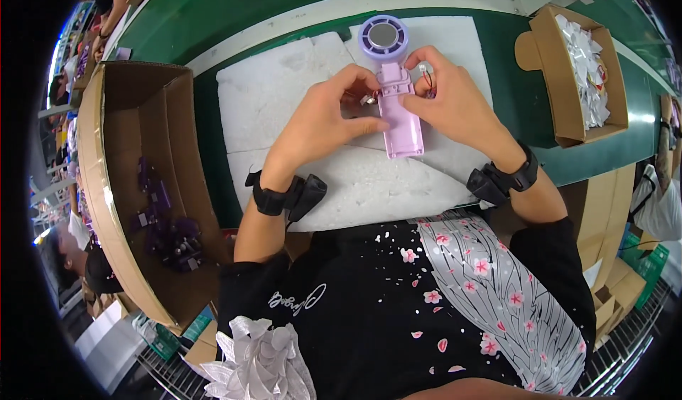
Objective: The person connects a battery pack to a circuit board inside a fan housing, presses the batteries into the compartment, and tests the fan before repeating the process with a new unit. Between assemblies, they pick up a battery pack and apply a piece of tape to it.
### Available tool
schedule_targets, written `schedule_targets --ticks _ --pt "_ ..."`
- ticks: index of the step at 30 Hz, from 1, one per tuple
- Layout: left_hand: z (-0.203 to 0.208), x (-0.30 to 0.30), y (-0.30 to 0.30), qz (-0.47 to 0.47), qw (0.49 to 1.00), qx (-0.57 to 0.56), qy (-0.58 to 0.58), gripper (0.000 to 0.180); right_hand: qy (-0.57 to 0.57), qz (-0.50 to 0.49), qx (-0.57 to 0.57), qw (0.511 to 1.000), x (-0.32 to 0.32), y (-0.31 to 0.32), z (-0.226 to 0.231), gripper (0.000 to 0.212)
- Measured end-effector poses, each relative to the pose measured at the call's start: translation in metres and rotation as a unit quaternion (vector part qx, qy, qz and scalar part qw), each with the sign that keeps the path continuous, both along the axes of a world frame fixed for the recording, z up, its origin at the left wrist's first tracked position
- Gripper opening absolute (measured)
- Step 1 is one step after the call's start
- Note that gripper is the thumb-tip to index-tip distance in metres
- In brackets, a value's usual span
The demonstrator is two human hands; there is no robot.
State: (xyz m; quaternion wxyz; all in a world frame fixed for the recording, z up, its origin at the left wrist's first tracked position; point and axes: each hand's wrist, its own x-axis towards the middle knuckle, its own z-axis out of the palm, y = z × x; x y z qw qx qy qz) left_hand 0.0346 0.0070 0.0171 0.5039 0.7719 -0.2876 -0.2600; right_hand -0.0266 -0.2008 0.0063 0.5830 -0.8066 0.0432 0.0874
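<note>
A small handheld fan [403, 128] in pink-lilac plastic lies on white foam sheets, its round lilac head [383, 38] pointing away from me and its handle toward me. The handle's inside faces up. My left hand [330, 112] grips the handle's left edge between thumb and fingers, beside a small metallic part with wires [369, 99]. My right hand [451, 98] is closed at the handle's upper right, thumb on the handle's edge. Thin dark and red wires with a small white connector [424, 68] show at its fingers; exactly what the fingertips pinch is partly hidden.
White foam sheets [312, 194] cover the green bench [508, 66] before me. At left stands a deep cardboard box [160, 116] with several purple parts [170, 236]. A smaller cardboard box [558, 80] with white pieces [586, 66] sits at right. People are at the far left and right.
</note>
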Motion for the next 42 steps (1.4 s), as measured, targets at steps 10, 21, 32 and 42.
schedule_targets --ticks 10,21,32,42 --pt "0.001 0.008 0.012 -0.047 0.998 0.035 0.035 0.018 -0.054 0.057 -0.161 0.984 -0.016 0.014 -0.005 0.049" --pt "-0.003 0.004 0.012 -0.052 0.998 -0.008 -0.04 0.018 -0.287 0.069 -0.206 0.933 -0.014 0.022 -0.007 0.026" --pt "0.005 0.002 0.012 -0.01 0.998 0.037 0.059 0.021 -0.253 0.084 -0.205 0.942 -0.015 0.027 -0.006 0.014" --pt "-0.008 0.002 0.018 -0.046 0.992 -0.004 -0.114 0.022 -0.233 0.087 -0.214 0.945 -0.015 0.026 -0.004 0.011"
